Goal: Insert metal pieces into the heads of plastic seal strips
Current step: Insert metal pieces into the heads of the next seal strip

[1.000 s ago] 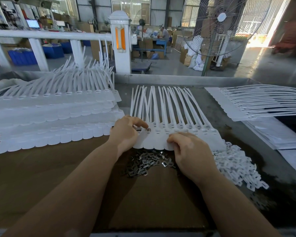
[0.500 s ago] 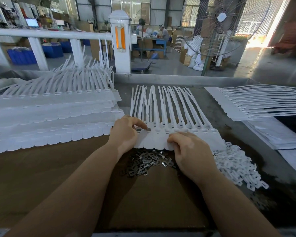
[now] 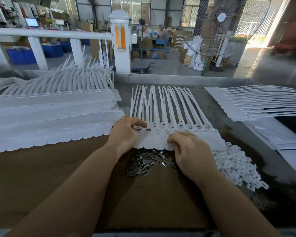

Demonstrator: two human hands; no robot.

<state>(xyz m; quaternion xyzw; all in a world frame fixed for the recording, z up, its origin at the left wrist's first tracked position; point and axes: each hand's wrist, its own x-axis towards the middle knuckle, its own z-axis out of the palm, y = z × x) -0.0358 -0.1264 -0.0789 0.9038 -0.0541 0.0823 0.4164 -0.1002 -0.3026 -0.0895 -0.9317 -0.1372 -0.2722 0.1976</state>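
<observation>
A: Where is the work right now?

B: The sheet of seal strips point(image 3: 176, 132) lies flat on the tabletop point(image 3: 41, 168) in front of the person, heads toward them, tails fanning away toward the far rim. Each strip's long axis runs near-to-far, and the heads sit side by side in a row running left to right.

A: And the hands?

B: The left hand point(image 3: 125, 132) rests on the sheet's left end, fingers point(image 3: 140, 123) curled over the first heads — two metal pieces point(image 3: 143, 129) show dark in the slots just under the fingertips. Whether it pinches one I cannot tell. The right hand point(image 3: 190, 151) has its fingers bent and pressing down on the near edge of the sheet, holding it flat.

A: How should this step go?

B: I'd say seat each piece square to its slot, push until it sits flush, then move one head to the right. The right hand should hold the sheet so it doesn't slide. The supply is close — a pile of metal clips point(image 3: 145, 162) just beside the near edge, between the wrists.
</observation>
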